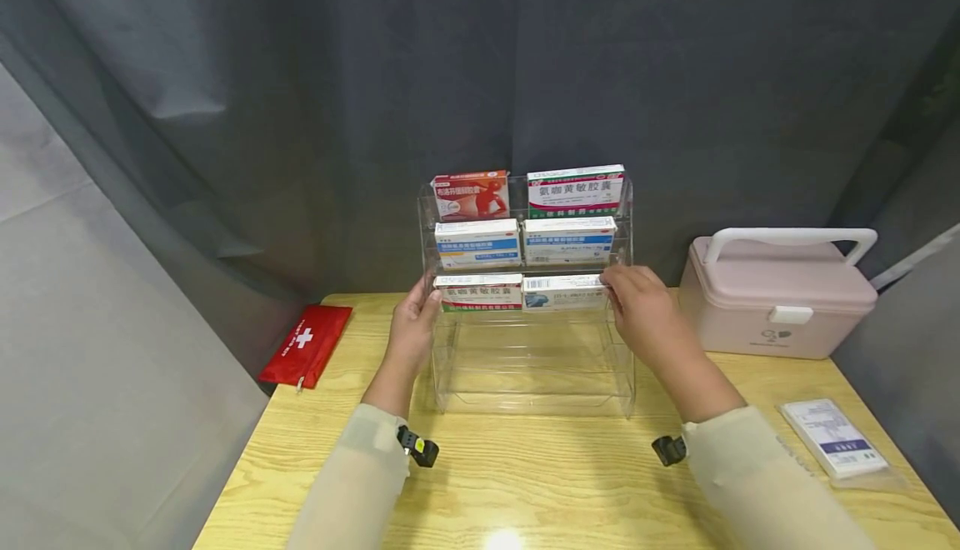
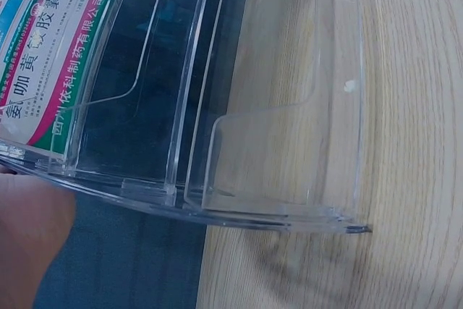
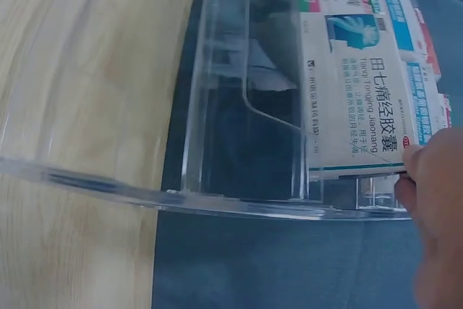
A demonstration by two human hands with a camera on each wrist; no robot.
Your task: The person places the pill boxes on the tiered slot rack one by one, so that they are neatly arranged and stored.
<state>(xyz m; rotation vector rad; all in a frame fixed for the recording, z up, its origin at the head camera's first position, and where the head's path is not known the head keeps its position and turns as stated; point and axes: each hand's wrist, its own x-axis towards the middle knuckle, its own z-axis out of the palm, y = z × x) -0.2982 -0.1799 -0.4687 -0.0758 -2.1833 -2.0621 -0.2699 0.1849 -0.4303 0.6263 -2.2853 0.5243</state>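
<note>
A clear acrylic tiered rack [image 1: 532,404] stands on the table, with medicine boxes on its three upper tiers. My left hand [image 1: 412,321] grips the rack's left side, thumb at the front beside a white, red and green medicine box [image 1: 480,292]. In the left wrist view only part of that hand [image 2: 32,229] shows, behind the side panel. My right hand [image 1: 648,312] pinches the upper right corner of a white medicine box with a blue picture [image 1: 562,295]. Seen from the right wrist, the fingertips meet this box's [image 3: 354,92] end, and the box sits inside the tier.
On the upper tiers stand an orange-red box [image 1: 471,196], a white and green box [image 1: 576,192] and two blue-and-white boxes. A red first aid pouch [image 1: 307,346] lies left. To the right are a pink case [image 1: 780,296] with a white handle and a bagged white pack [image 1: 834,439].
</note>
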